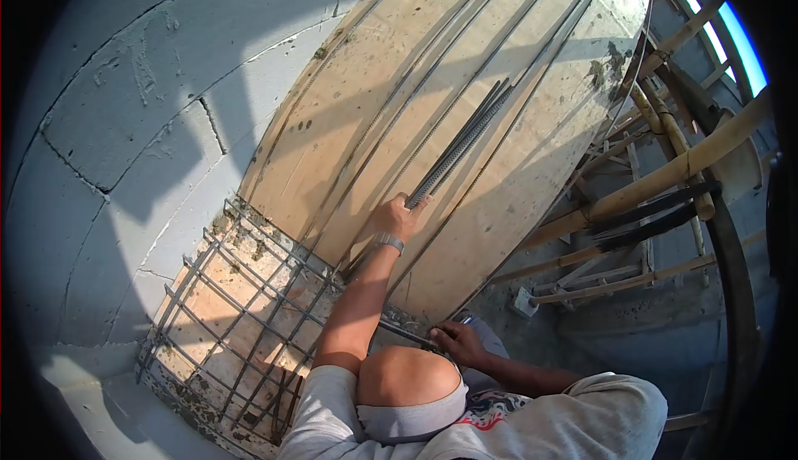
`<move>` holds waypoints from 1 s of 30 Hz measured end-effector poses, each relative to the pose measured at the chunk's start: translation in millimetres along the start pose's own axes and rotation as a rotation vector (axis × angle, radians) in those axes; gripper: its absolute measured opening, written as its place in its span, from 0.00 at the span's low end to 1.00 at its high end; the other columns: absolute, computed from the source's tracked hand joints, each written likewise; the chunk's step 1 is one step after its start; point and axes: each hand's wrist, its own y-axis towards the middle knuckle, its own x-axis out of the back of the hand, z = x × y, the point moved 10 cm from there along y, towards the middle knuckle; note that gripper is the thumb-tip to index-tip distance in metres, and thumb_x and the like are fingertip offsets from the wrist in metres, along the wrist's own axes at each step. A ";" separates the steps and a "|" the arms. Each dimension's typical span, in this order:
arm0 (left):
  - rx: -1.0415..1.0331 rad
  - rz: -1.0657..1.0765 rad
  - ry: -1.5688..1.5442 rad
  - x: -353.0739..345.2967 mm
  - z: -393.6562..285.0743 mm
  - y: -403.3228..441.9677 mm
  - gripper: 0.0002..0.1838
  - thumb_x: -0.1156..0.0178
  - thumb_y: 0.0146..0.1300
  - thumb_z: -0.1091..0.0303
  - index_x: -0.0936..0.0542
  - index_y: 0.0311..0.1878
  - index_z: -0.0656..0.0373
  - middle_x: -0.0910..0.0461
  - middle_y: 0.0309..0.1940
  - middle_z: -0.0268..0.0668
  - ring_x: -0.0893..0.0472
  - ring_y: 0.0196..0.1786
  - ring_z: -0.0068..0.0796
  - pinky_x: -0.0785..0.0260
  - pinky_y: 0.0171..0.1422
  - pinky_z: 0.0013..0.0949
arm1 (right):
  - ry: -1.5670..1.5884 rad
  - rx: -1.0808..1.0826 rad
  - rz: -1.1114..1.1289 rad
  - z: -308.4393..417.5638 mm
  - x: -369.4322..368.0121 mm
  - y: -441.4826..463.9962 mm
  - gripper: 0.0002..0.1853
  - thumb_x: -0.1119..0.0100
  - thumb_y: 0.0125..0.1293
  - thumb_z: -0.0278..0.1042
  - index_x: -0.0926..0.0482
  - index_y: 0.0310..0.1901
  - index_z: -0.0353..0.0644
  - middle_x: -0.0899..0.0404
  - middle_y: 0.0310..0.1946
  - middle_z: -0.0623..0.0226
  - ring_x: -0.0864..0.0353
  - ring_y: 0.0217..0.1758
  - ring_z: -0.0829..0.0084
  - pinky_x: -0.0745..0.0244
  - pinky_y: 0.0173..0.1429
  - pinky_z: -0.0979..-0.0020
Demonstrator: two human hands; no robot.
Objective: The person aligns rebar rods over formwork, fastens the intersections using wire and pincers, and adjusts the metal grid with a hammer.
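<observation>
My left hand (402, 218), with a metal watch (389, 242) at the wrist, is closed round the lower end of a bundle of ribbed steel bars (461, 146). The bundle slants up and right over a plywood panel (332, 136). Several long rebars (453, 78) run along that panel. Lower right, my right hand (459, 343) is curled beside my bent knee (409, 377), near the panel's bottom edge; what its fingers hold, if anything, is too small to tell. A tied rebar grid (241, 327) lies to the left of my left arm.
A grey block wall (141, 127) rises on the left. Bamboo poles (657, 173) and wooden scaffolding stand on the right, past the plywood edge, with a dark wrapped bundle (652, 219) on one pole. A lower area shows beneath them.
</observation>
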 end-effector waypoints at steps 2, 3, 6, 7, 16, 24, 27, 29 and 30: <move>-0.029 -0.039 0.014 -1.5 1.2 2.8 0.42 0.39 0.54 0.20 0.23 0.22 0.60 0.24 0.15 0.48 0.21 0.22 0.51 0.29 0.29 0.48 | 0.060 -0.040 -0.037 -15.2 9.4 2.0 0.16 0.41 0.76 0.43 0.16 0.47 0.36 0.18 0.29 0.63 0.21 0.32 0.77 0.26 0.38 0.67; -0.042 -0.059 0.019 0.1 -1.7 3.3 0.42 0.39 0.54 0.20 0.23 0.22 0.60 0.24 0.15 0.48 0.21 0.22 0.51 0.29 0.28 0.48 | 0.087 -0.062 -0.054 -19.1 13.9 2.5 0.16 0.41 0.75 0.43 0.16 0.47 0.36 0.18 0.29 0.63 0.21 0.32 0.77 0.26 0.38 0.67; -0.082 -0.041 -0.020 -0.7 -5.5 4.8 0.42 0.39 0.58 0.23 0.24 0.23 0.62 0.27 0.13 0.47 0.24 0.20 0.49 0.31 0.27 0.48 | 0.063 -0.051 -0.082 -25.8 23.3 2.5 0.17 0.41 0.76 0.45 0.16 0.47 0.36 0.20 0.27 0.65 0.23 0.30 0.77 0.28 0.37 0.67; -0.105 -0.046 -0.035 5.3 -14.4 2.5 0.42 0.39 0.58 0.23 0.24 0.23 0.62 0.27 0.13 0.46 0.24 0.19 0.49 0.32 0.27 0.48 | 0.065 -0.057 -0.090 -26.7 26.1 0.6 0.17 0.41 0.76 0.45 0.16 0.47 0.36 0.21 0.27 0.65 0.24 0.30 0.77 0.28 0.36 0.68; -0.237 0.243 -0.519 16.3 -145.6 -43.3 0.37 0.36 0.65 0.33 0.27 0.23 0.63 0.36 0.14 0.30 0.36 0.21 0.22 0.39 0.26 0.33 | 0.235 -0.090 -0.538 -53.8 135.3 3.7 0.15 0.41 0.78 0.41 0.16 0.45 0.36 0.28 0.23 0.76 0.32 0.25 0.85 0.36 0.29 0.76; -0.187 0.378 -0.414 -91.5 -97.9 -96.4 0.33 0.36 0.66 0.36 0.22 0.31 0.64 0.24 0.19 0.48 0.22 0.22 0.43 0.31 0.29 0.43 | 0.182 -0.150 -0.442 -59.0 116.5 -19.2 0.15 0.41 0.77 0.41 0.16 0.47 0.36 0.26 0.24 0.75 0.30 0.26 0.84 0.34 0.31 0.76; -0.340 0.376 -0.088 -107.6 -87.6 -102.5 0.29 0.37 0.67 0.38 0.21 0.37 0.62 0.17 0.27 0.49 0.15 0.30 0.48 0.25 0.35 0.47 | 0.180 -0.153 -0.363 -56.2 104.8 -23.8 0.15 0.41 0.77 0.42 0.17 0.47 0.36 0.26 0.24 0.74 0.30 0.27 0.83 0.33 0.33 0.74; -0.397 0.371 0.142 -120.5 -79.8 -105.7 0.28 0.38 0.67 0.39 0.21 0.38 0.61 0.15 0.30 0.48 0.13 0.35 0.50 0.23 0.39 0.49 | 0.165 -0.154 -0.335 -53.2 103.4 -22.4 0.15 0.42 0.77 0.42 0.17 0.46 0.36 0.26 0.24 0.73 0.30 0.27 0.81 0.32 0.34 0.73; -0.424 0.360 0.246 -125.3 -80.2 -103.3 0.27 0.38 0.67 0.39 0.20 0.38 0.60 0.15 0.30 0.47 0.13 0.36 0.51 0.22 0.40 0.49 | 0.158 -0.154 -0.323 -51.8 104.1 -19.0 0.15 0.42 0.77 0.42 0.18 0.46 0.36 0.26 0.24 0.72 0.30 0.27 0.81 0.32 0.34 0.72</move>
